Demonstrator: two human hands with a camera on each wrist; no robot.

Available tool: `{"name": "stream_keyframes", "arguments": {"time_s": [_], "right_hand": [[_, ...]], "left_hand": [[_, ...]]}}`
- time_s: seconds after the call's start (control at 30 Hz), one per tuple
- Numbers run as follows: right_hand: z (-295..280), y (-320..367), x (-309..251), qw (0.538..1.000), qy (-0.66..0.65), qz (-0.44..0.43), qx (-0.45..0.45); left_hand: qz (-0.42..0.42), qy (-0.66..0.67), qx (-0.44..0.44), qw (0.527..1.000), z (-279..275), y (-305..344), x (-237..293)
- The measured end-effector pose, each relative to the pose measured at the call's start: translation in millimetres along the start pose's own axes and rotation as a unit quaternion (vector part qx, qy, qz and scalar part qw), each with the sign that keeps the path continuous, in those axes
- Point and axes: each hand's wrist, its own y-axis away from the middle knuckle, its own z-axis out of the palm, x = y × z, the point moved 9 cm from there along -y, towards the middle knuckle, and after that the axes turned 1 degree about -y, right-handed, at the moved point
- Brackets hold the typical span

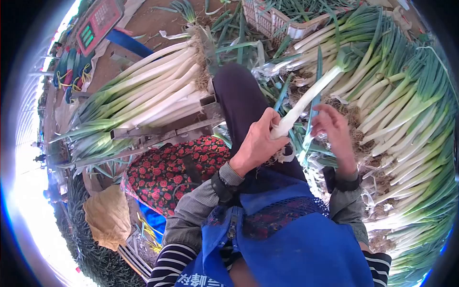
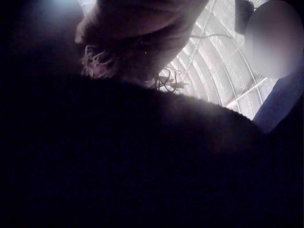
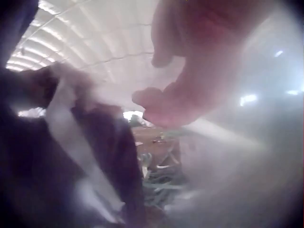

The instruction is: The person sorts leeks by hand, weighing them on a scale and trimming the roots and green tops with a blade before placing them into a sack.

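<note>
My left hand [image 1: 259,143] grips the white lower stem of a leek [image 1: 308,97], whose green end points up and to the right. Thin roots [image 2: 96,62] show beside the left hand [image 2: 142,35] in the dark left wrist view. To the right of the stem, my right hand [image 1: 334,131] is raised with its fingers bent and apart, holding nothing. The right wrist view shows that hand [image 3: 199,71] with a gap between thumb and fingers. A pale peeled strip [image 3: 78,137] hangs at the left there.
Leeks [image 1: 162,81] lie stacked on a metal frame [image 1: 177,130] at left, near a red scale [image 1: 98,26]. A long row of leeks [image 1: 406,129] curves along the right. A crate [image 1: 267,21] stands at the top; flowered cloth [image 1: 162,177] lies beside my leg.
</note>
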Motion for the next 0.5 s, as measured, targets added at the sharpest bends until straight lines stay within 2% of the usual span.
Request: {"name": "stream_keyframes", "arguments": {"time_s": [0.1, 0.17, 0.2, 0.23, 0.3, 0.33, 0.37, 0.43, 0.5], "right_hand": [[58.9, 10.4, -23.6, 0.997, -0.001, -0.017, -0.076], [77.6, 14.7, -32.0, 0.993, 0.0, -0.054, -0.105], [69.4, 12.0, -25.3, 0.996, 0.016, -0.062, -0.069], [53.7, 8.3, -18.1, 0.998, -0.027, -0.049, 0.006], [20.6, 1.5, -2.0, 0.981, -0.109, -0.024, 0.156], [8.2, -5.5, 15.8, 0.977, -0.129, -0.005, 0.17], [15.2, -14.7, 26.8, 0.967, -0.207, 0.037, 0.142], [32.2, -31.8, 42.2, 0.923, -0.357, 0.119, 0.084], [34.3, -67.8, 61.8, 0.858, -0.505, 0.096, -0.008]], "left_hand": [[-0.067, 0.094, -0.057, 0.992, 3.6, 3.5, -5.1], [-0.082, 0.244, -0.109, 0.96, 14.4, 6.6, -11.4], [-0.078, 0.305, -0.119, 0.942, 16.6, 9.5, -9.6], [-0.075, 0.366, -0.13, 0.919, 17.7, 12.3, -5.7], [-0.128, 0.415, -0.143, 0.889, 18.1, 12.8, -14.2], [-0.146, 0.449, -0.134, 0.871, 19.9, 11.5, -20.7], [-0.163, 0.482, -0.126, 0.852, 22.4, 10.7, -24.2], [-0.111, 0.361, -0.129, 0.917, 25.6, 6.8, -21.5], [-0.036, 0.187, -0.139, 0.972, 30.7, 3.0, -23.0]]}}
